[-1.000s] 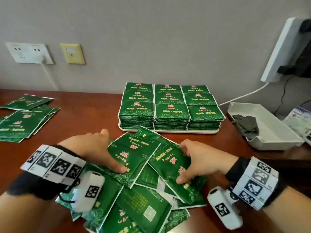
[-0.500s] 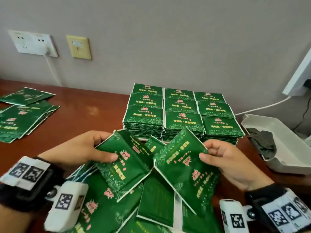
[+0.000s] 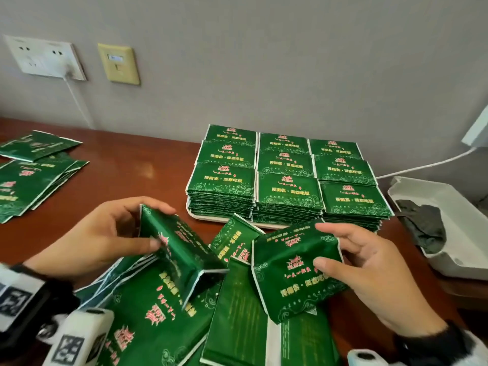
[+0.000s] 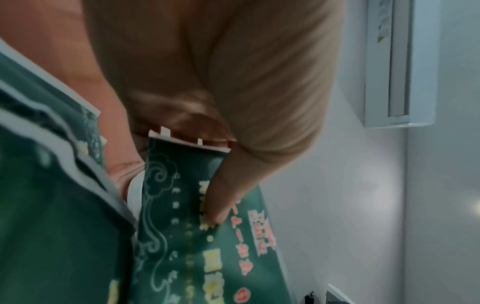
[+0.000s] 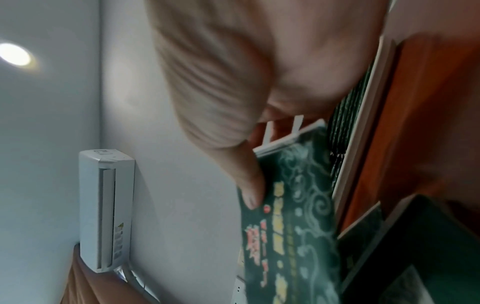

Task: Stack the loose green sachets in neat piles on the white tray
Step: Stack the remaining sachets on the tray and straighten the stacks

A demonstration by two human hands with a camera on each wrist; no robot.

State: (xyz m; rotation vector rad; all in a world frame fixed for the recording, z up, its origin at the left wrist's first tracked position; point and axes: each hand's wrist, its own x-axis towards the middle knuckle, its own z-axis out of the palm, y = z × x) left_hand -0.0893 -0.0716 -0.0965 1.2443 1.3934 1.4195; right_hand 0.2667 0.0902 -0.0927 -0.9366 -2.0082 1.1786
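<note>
Since a moment ago I have lifted both flat green foil sachets higher off the loose heap (image 3: 163,320) on the brown wooden desk (image 3: 137,170). My left hand (image 3: 105,233) pinches one sachet (image 3: 179,249), my right hand (image 3: 369,270) pinches another (image 3: 293,270). Near the white tray (image 3: 211,217), they could slip and mess up the neat piles (image 3: 287,180).

Your green sachets (image 3: 289,191) carry red and yellow Chinese print, too blurred to read. Wrist bands (image 3: 15,297) show square black-and-white codes.

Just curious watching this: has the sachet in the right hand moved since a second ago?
Yes. The right hand has lifted its sachet off the loose heap, toward the white tray.
</note>
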